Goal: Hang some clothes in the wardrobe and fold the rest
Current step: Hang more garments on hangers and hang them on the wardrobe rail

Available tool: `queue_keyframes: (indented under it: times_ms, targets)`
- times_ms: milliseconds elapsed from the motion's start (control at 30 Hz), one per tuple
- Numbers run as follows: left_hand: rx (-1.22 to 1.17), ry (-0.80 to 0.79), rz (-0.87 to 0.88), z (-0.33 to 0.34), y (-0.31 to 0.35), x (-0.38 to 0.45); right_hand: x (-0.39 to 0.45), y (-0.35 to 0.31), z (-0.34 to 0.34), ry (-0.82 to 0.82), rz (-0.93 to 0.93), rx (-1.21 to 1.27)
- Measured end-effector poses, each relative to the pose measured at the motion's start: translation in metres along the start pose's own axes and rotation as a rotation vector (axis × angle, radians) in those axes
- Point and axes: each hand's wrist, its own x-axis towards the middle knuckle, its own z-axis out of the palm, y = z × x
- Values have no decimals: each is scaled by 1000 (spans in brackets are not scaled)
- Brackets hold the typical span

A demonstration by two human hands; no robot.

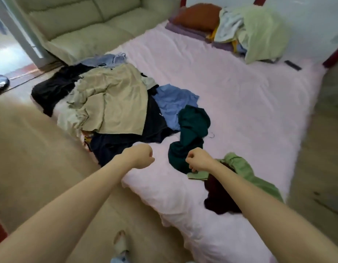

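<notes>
A pink-sheeted bed [230,95] fills the room ahead of me, with a pale sofa [84,25] behind it and a heap of bedding at its far end. From my head view, my left hand [140,155] hangs curled into a fist over the sheet, holding nothing. My right hand [197,160] is curled too, at the edge of the dark green garment [191,130]; I cannot tell whether it pinches the cloth. A hanger hook [211,135] pokes out beside that garment. The unsorted pile, topped by a beige shirt [111,103], lies to my left; a light green garment [246,171] lies under my right forearm. I judge I am picking the next piece; next I must get a firm grip and lift it free.
</notes>
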Motion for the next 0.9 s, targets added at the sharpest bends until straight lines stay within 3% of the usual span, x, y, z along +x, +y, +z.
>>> queue_keyframes:
  times_ms: [233,500,700,900]
  targets:
    - [18,-48,220,-28,16,101,33,33,5,207,263,235]
    - [20,-51,213,0,55,239,153,118,-3,335,481,478]
    - [-354,84,167,19,99,359,257,163,-22,462,563,742]
    - [-946,-17,-107,51,123,432,316,152,-10,372,396,1068]
